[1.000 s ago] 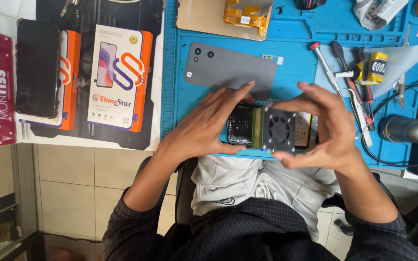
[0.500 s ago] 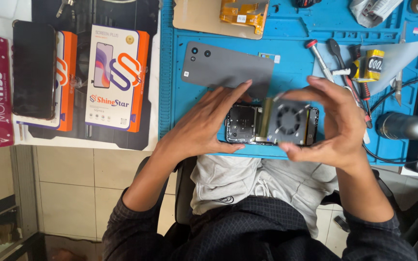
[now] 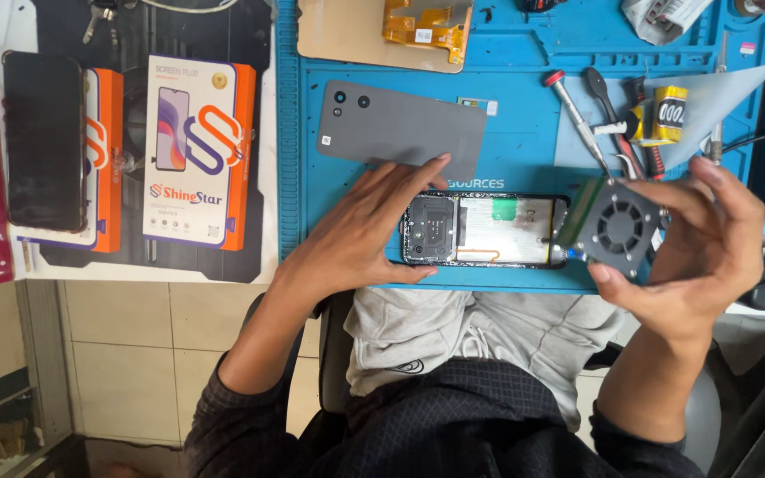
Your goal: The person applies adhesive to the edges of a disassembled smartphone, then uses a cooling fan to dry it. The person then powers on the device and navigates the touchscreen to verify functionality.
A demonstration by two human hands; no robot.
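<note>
Opened phone (image 3: pixel 484 230) lies flat near the lower edge of the blue mat (image 3: pixel 524 150) on the counter, centre of frame, insides facing up. Left hand (image 3: pixel 360 235) rests at the phone's left end, fingers spread, thumb under its lower edge, steadying it. Right hand (image 3: pixel 697 243), right of frame, grasps a small black fan (image 3: pixel 620 227) by its edges, tilted, just beside the phone's right end. Grey back cover (image 3: pixel 400 131) lies above the phone. Screwdrivers (image 3: pixel 582 119) upper right.
</note>
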